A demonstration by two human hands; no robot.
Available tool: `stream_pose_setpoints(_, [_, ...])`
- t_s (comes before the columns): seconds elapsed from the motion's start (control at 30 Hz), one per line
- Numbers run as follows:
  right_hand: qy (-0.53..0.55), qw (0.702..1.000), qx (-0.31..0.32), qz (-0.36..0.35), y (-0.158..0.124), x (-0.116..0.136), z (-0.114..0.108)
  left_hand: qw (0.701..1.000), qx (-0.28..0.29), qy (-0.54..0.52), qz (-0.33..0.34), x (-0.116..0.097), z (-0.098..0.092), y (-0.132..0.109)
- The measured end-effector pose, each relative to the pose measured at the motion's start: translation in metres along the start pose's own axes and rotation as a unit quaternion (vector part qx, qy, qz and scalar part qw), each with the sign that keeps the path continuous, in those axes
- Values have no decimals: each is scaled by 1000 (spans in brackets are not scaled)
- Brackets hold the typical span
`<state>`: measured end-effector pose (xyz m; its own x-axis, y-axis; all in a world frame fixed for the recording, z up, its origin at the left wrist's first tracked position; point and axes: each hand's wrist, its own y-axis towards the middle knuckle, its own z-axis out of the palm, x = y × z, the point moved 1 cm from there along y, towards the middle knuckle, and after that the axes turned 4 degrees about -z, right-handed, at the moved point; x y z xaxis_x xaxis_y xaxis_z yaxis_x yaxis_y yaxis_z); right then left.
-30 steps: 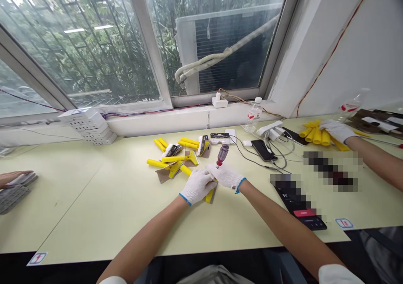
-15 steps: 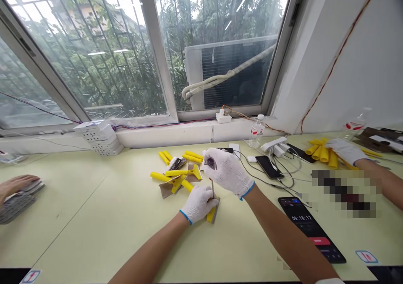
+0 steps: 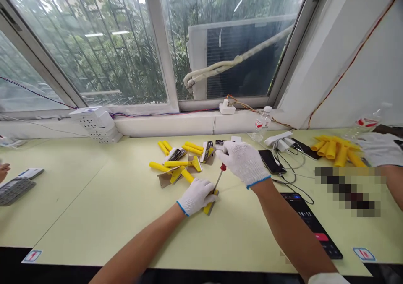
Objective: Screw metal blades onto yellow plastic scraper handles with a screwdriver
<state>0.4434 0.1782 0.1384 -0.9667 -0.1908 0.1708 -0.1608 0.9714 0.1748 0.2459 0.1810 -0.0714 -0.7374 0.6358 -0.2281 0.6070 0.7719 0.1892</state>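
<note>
Both of my hands wear white knit gloves. My left hand is closed over a yellow scraper and presses it down on the pale yellow-green table. My right hand is wrapped round the handle of a screwdriver. The screwdriver's metal shaft slants down to the scraper beside my left fingers. Only a red collar of the handle shows under the glove.
Several more yellow scrapers with cardboard pieces lie just behind my hands. Phones, cables and a water bottle sit to the right. Another person's gloved hand rests by yellow handles. At far left lie a keyboard and someone's fingertips.
My right hand has slid from the shaft up onto the screwdriver's handle and now holds it tilted over the scraper. The view shifted. The hand at far left drew back off the keyboard.
</note>
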Motion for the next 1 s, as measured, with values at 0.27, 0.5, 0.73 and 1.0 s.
stream_pose_setpoints(0.27, [12,1000,-21,-9,1,2,3,1000,14,7,-4,5,9,4])
stream_pose_setpoints(0.5, [41,998,-40,-29,3,-2,8,1000,1,0,-1,5,9,3])
stream_pose_setpoints(0.73, [66,995,-62,-40,1,-3,6,1000,-10,-8,-5,6,12,2])
stream_pose_setpoints(1.0, [68,992,-57,-84,0,-3,7,1000,-11,-8,-3,4,7,3])
